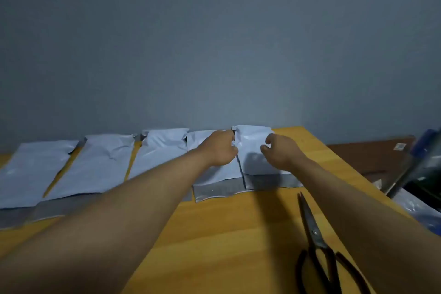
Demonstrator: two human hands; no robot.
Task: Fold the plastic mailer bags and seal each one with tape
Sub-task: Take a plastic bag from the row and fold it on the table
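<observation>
Head view, mailer bags: five pale plastic mailer bags (100,164) lie flat in a row across the far side of the yellow wooden tabletop (238,234), close beside one another, each with a darker grey flap at its near end
Head view, bag in hand: the rightmost bag (254,148) lies at the right end of the row, just beside its neighbour (202,141), its far end a little puffed and creased
Left hand: the left hand (220,149) is curled shut at the left edge of the rightmost bag, fingertips pinching what looks like a bit of its film
Right hand: the right hand (280,150) hovers over the bag's right side, fingers bent and apart, gripping nothing I can see
Handling: thin, light, limp film, likely slippery; it should crease readily but spring back, so I judge the edges and corners the best places to hold while pressing the fold down
Materials: glossy wrinkled plastic, matte grey flaps, smooth wood grain
Scissors: black-handled metal scissors (317,246) lie closed on the tabletop near the right forearm
Tape: none clearly visible; dim clutter at the right edge is hard to make out
</observation>
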